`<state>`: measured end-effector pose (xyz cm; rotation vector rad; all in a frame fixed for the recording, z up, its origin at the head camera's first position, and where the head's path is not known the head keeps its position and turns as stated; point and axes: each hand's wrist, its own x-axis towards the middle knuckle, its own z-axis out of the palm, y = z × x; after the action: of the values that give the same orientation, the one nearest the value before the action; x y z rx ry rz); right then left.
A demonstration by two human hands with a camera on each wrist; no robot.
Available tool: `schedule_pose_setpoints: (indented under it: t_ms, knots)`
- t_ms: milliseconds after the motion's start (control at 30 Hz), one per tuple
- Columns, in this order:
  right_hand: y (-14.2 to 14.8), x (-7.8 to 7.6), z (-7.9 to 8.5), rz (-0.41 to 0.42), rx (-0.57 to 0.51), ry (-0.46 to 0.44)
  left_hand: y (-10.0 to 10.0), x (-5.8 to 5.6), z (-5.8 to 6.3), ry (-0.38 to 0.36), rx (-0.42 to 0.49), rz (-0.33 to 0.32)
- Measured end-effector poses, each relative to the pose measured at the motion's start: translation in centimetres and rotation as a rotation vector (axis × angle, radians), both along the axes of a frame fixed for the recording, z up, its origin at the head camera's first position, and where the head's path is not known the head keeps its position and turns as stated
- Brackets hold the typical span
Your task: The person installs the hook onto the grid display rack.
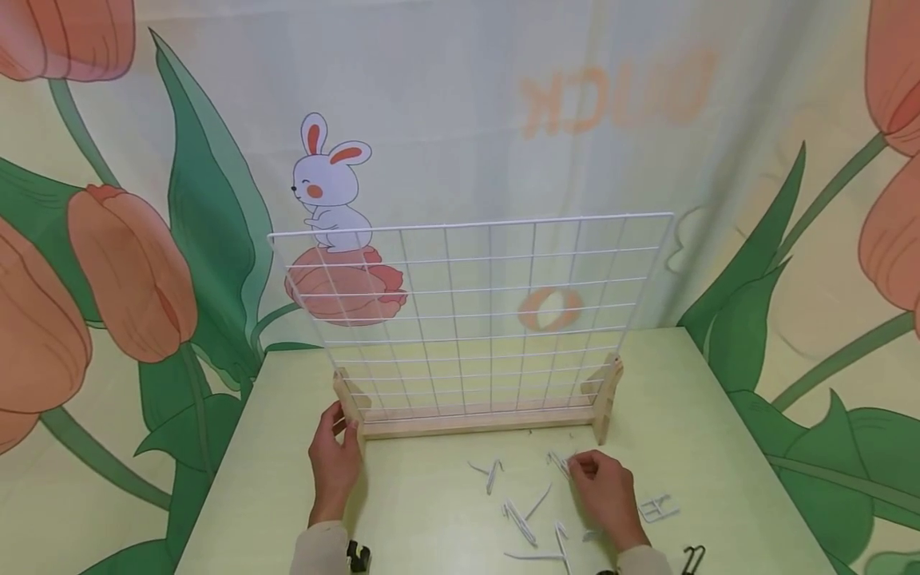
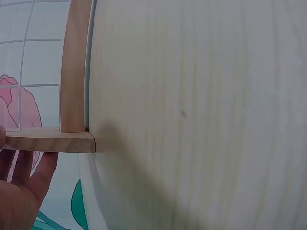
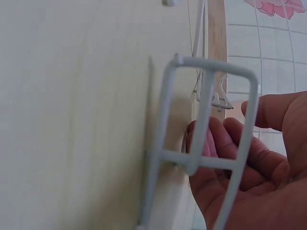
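Observation:
A white wire grid panel [image 1: 470,311] stands upright in a wooden stand [image 1: 477,423] on the table. My left hand [image 1: 336,463] grips the stand's left end piece; in the left wrist view, the fingers [image 2: 42,175] lie against one side of this wooden piece [image 2: 53,142], with the thumb tip at the other. Beside a white wire hook [image 1: 557,463] is my right hand [image 1: 604,487]. The right wrist view has its thumb and loosely bent fingers [image 3: 259,160] apart, near that hook [image 3: 213,99]; whether they touch it I cannot tell.
Several more white wire hooks [image 1: 519,523] lie in front of the stand. A small white wire rack [image 1: 659,508] lies right of my right hand and looms large in the right wrist view. A black hook [image 1: 693,559] is at the front edge. Behind hangs a printed curtain [image 1: 460,120].

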<state>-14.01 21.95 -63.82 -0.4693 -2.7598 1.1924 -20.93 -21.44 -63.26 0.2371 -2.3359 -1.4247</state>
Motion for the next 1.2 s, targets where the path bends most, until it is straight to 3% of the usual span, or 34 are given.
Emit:
schedule_pose_setpoints:
  t_ms: [367, 900, 1200]
  knots:
    - [0.7, -1.6, 0.0, -0.011, -0.058, -0.035, 0.1, -0.3, 0.8, 0.008, -0.021, 0.005]
    - [0.4, -1.1, 0.1, -0.005, -0.035, -0.053, 0.0, -0.3, 0.3, -0.002, -0.027, 0.008]
    - [1.1, -0.6, 0.1, 0.108, 0.063, 0.040, 0.1, 0.0, 0.2, -0.010, -0.018, 0.008]
